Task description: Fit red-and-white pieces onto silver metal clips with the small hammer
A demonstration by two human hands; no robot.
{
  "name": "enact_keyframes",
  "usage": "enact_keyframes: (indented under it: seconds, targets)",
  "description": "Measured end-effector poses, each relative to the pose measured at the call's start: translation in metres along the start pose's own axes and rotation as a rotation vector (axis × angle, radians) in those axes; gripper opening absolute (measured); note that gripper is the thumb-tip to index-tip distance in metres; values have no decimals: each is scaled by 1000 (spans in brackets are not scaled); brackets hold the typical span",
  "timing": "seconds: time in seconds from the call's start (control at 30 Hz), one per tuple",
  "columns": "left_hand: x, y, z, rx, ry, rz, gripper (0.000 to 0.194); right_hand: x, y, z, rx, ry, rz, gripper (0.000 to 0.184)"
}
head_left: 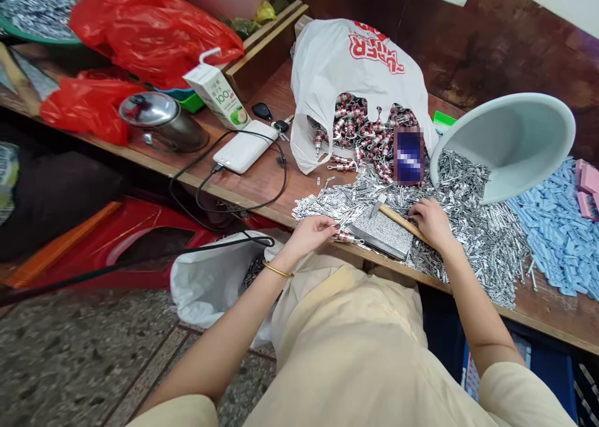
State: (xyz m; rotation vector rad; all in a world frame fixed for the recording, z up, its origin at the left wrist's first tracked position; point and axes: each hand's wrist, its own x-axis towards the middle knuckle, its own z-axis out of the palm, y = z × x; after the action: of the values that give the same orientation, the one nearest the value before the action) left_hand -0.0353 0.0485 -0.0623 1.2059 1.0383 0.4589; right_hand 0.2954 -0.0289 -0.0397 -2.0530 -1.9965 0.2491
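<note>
Pale-yellow shirt (369, 358) nearest, left hand (314, 234) pinching red-striped metal fitting (347, 235) at front edge of the bench (276, 93), right hand (433, 222) curled over loose metal parts (486, 246) by the hammer handle (403, 221), can't tell if it grips anything, white bag (311, 58) of similar fittings (349, 112) behind.

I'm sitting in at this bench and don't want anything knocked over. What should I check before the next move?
1. Left hand at the banded piece: ok.
2. Firm hold on that piece: cannot tell.
3. Hammer lying down, not raised: ok.
4. Right hand near the hammer handle: ok.
5. Tub upright: not ok, tipped on its side by the metal parts.
6. Cable kept within the table edge: not ok, hangs over.
</note>
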Motion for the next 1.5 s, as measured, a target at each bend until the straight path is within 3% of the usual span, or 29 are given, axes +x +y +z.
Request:
enact_keyframes:
  seconds: [0.1,0.17,0.23,0.33,0.4,0.57,0.67,0.8,0.87,1.0,1.23,1.5]
  targets:
    - [0,1,-2,2,-22,-22,34,-4,7,-2,274,46,84,13]
    - [1,2,-3,0,-41,-25,33,-8,12,-6,595,93,186,10]
    - [3,1,-5,-9,-63,-23,33,-13,13,-13,974,105,265,18]
    - [7,0,-8,-17,-83,-35,32,-19,9,-27,1405,66,259,29]
    - [8,0,-8,-15,-84,-44,31,-21,2,-33,1512,43,222,31]
    - [8,-1,-5,21,-76,-30,19,-17,-33,-21,1450,-15,209,34]
    - [9,-2,-3,50,-69,-24,12,-5,-64,1,1358,-152,185,24]
    - [11,-4,-1,58,-56,-34,6,18,-101,24,1128,-349,19,13]
    - [12,-5,0,61,-60,-30,4,28,-114,28,899,-330,-104,6]
    - [13,-6,1,55,-71,-14,5,37,-125,29,546,-273,-257,17]
    - [12,-12,-1,128,-66,69,7,32,-127,39,550,-269,-228,18]
    - [11,-13,0,134,-58,121,10,11,-134,51,563,-48,-301,21]
